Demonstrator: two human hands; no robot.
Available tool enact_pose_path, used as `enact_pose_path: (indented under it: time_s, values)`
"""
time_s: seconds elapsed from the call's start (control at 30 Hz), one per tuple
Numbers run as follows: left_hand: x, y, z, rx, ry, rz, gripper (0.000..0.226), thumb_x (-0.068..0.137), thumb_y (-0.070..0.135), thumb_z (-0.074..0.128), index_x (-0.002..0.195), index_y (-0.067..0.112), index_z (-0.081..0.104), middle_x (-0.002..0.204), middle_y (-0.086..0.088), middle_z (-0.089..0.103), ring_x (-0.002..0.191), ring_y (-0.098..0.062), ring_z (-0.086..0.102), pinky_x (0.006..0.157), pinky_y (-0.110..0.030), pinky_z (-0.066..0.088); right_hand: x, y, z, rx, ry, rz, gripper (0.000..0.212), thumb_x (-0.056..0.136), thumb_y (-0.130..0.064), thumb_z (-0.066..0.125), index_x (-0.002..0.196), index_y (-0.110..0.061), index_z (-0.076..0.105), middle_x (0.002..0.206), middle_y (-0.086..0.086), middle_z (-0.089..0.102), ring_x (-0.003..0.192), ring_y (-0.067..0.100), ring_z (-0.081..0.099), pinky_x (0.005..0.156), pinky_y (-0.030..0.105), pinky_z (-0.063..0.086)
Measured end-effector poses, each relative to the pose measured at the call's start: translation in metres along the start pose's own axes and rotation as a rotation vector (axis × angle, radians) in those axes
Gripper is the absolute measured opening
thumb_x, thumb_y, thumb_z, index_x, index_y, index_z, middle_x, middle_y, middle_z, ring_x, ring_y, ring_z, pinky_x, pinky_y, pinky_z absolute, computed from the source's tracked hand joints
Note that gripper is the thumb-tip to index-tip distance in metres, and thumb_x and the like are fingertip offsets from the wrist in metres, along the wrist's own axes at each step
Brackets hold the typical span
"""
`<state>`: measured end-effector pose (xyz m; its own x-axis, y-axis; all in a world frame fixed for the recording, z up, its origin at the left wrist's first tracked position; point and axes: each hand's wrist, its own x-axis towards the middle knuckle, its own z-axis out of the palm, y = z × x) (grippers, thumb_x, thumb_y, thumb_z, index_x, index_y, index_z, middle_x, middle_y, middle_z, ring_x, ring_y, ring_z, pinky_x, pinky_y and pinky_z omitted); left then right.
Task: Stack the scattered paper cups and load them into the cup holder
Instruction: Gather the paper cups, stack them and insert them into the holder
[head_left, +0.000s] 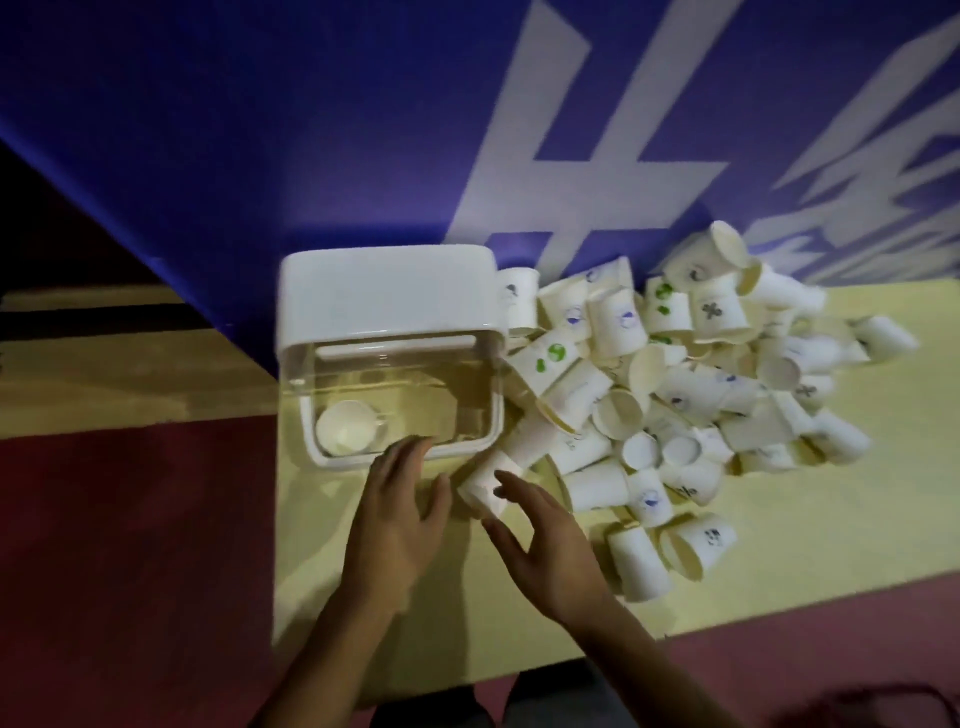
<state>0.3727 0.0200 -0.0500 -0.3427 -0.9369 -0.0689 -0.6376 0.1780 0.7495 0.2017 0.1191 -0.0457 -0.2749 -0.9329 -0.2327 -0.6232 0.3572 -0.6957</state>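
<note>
Head view: both hands are low over the near part of the yellow table (800, 525). The left hand (400, 519) is flat, fingers straight and holding nothing, with its tips at the near rim of the cup holder (387, 291). The right hand (553, 545) has its fingers spread and straight, with no grip. Its fingertips are over a single cup (480, 491) that lies on its side just in front of the holder's right corner; I can't tell if they make contact.

The holder sits at the table's left edge, with a clear body and a white top at the far end. One cup (343, 428) is inside it, in the near left corner, mouth facing the camera.

The pile of paper cups (675, 384) starts right against the holder's right side and spreads across the table, mostly tipped over, some with blue or green prints. Behind it is a blue banner (260, 130) with large white lettering. The red floor (130, 545) shows to the left.
</note>
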Motion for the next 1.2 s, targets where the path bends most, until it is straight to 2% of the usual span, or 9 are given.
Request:
enact_pose_path:
  time_s: [0.1, 0.33, 0.43, 0.53, 0.67, 0.73, 0.93, 1.07, 1.2]
  values:
    - [-0.017, 0.048, 0.049, -0.008, -0.16, 0.133, 0.05, 0.093, 0.045, 0.051, 0.135, 0.021, 0.06, 0.139, 0.005, 0.057, 0.128, -0.013, 0.053, 0.097, -0.025, 0.047, -0.049, 0.044, -0.035, 0.008, 0.082, 0.139, 0.045, 0.098, -0.044, 0.062, 0.142, -0.039, 0.051, 0.122, -0.028, 0.062, 0.111, -0.008, 0.057, 0.091, 0.014, 0.045]
    - [-0.055, 0.135, 0.163, 0.109, -0.391, 0.321, 0.056, 0.087, 0.048, 0.057, 0.136, 0.022, 0.059, 0.14, 0.007, 0.056, 0.121, -0.013, 0.058, 0.096, -0.028, 0.053, -0.136, 0.139, -0.113, 0.167, 0.281, 0.372, 0.041, 0.095, -0.028, 0.07, 0.132, -0.041, 0.058, 0.111, -0.024, 0.068, 0.104, -0.002, 0.064, 0.077, 0.013, 0.049]
    - [-0.068, 0.164, 0.205, 0.24, -0.516, 0.353, 0.065, 0.083, 0.05, 0.06, 0.142, 0.023, 0.052, 0.147, 0.007, 0.049, 0.132, -0.016, 0.049, 0.102, -0.029, 0.046, -0.159, 0.18, -0.135, 0.16, 0.305, 0.432, 0.038, 0.095, -0.029, 0.07, 0.132, -0.03, 0.063, 0.11, -0.019, 0.07, 0.101, -0.002, 0.065, 0.082, 0.018, 0.052]
    - [-0.074, 0.185, 0.246, 0.456, -0.593, 0.387, 0.077, 0.083, 0.052, 0.061, 0.151, 0.024, 0.037, 0.156, 0.005, 0.036, 0.14, -0.018, 0.037, 0.113, -0.032, 0.035, -0.174, 0.211, -0.155, 0.205, 0.301, 0.446, 0.037, 0.094, -0.024, 0.071, 0.13, -0.024, 0.065, 0.113, -0.019, 0.071, 0.101, -0.006, 0.064, 0.085, 0.011, 0.049]
    - [-0.077, 0.193, 0.296, 0.721, -0.552, 0.322, 0.084, 0.085, 0.049, 0.062, 0.154, 0.018, 0.026, 0.154, -0.004, 0.034, 0.137, -0.025, 0.035, 0.115, -0.037, 0.029, -0.185, 0.243, -0.18, 0.241, 0.257, 0.437, 0.036, 0.095, -0.023, 0.07, 0.13, -0.022, 0.066, 0.115, -0.017, 0.071, 0.101, -0.01, 0.063, 0.084, 0.012, 0.051]
    - [-0.076, 0.194, 0.313, 0.812, -0.532, 0.286, 0.079, 0.09, 0.045, 0.062, 0.154, 0.016, 0.024, 0.149, -0.008, 0.037, 0.133, -0.028, 0.038, 0.114, -0.039, 0.031, -0.186, 0.253, -0.19, 0.244, 0.223, 0.422, 0.035, 0.096, -0.023, 0.069, 0.13, -0.022, 0.066, 0.116, -0.013, 0.071, 0.101, -0.015, 0.061, 0.082, 0.004, 0.046]
    - [-0.076, 0.191, 0.332, 0.853, -0.449, 0.328, 0.049, 0.091, 0.016, 0.056, 0.139, 0.014, 0.044, 0.125, -0.01, 0.054, 0.108, -0.026, 0.053, 0.096, -0.037, 0.043, -0.187, 0.28, -0.211, 0.251, 0.157, 0.387, 0.032, 0.096, -0.011, 0.068, 0.127, -0.011, 0.067, 0.115, 0.001, 0.071, 0.098, -0.021, 0.058, 0.079, -0.002, 0.04]
    - [-0.07, 0.216, 0.306, 0.533, -0.329, 0.308, 0.067, 0.083, 0.032, 0.07, 0.141, 0.01, 0.046, 0.13, -0.009, 0.053, 0.114, -0.026, 0.052, 0.098, -0.038, 0.047, -0.174, 0.291, -0.214, 0.219, 0.135, 0.43, 0.028, 0.097, -0.014, 0.067, 0.125, -0.013, 0.067, 0.111, -0.002, 0.072, 0.097, -0.013, 0.062, 0.076, 0.001, 0.043]
    - [-0.086, 0.23, 0.232, 0.199, -0.029, 0.132, 0.066, 0.076, 0.026, 0.081, 0.137, 0.019, 0.056, 0.132, -0.001, 0.045, 0.117, -0.021, 0.048, 0.086, -0.028, 0.048, -0.151, 0.286, -0.194, 0.145, 0.014, 0.486, 0.041, 0.093, -0.034, 0.071, 0.129, -0.018, 0.064, 0.111, -0.008, 0.069, 0.089, 0.004, 0.065, 0.081, 0.022, 0.052]
